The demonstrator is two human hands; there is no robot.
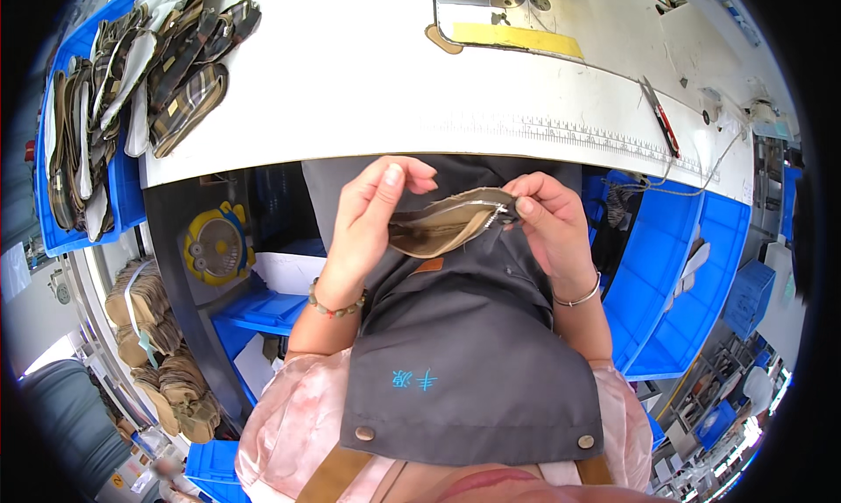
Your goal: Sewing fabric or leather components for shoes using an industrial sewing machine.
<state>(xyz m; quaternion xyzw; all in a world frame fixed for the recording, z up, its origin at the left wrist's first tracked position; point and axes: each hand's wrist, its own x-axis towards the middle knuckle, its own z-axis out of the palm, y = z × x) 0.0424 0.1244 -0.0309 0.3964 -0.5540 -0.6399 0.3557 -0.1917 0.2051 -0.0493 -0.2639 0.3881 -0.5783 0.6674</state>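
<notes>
In front of my apron [473, 319] I hold a curved brown fabric shoe upper [451, 227] with a tan lining and a pale line along its edge. My right hand [554, 227] pinches its right end between thumb and fingers. At the other end, my left hand [372, 207] is curled, its thumb raised against the bent forefinger. The upper's left end runs in behind that hand, where the lower fingers are hidden. The upper hangs a little below the table's front edge, gaping along its length.
On the white table [333, 82] lie red-handled scissors [661, 117] at the right; a sewing machine base [491, 8] stands behind. Plaid fabric pieces [188, 100] overhang a blue bin [130, 187] at left. Blue trays [657, 284] stand right, and tied tan bundles [140, 310] lower left.
</notes>
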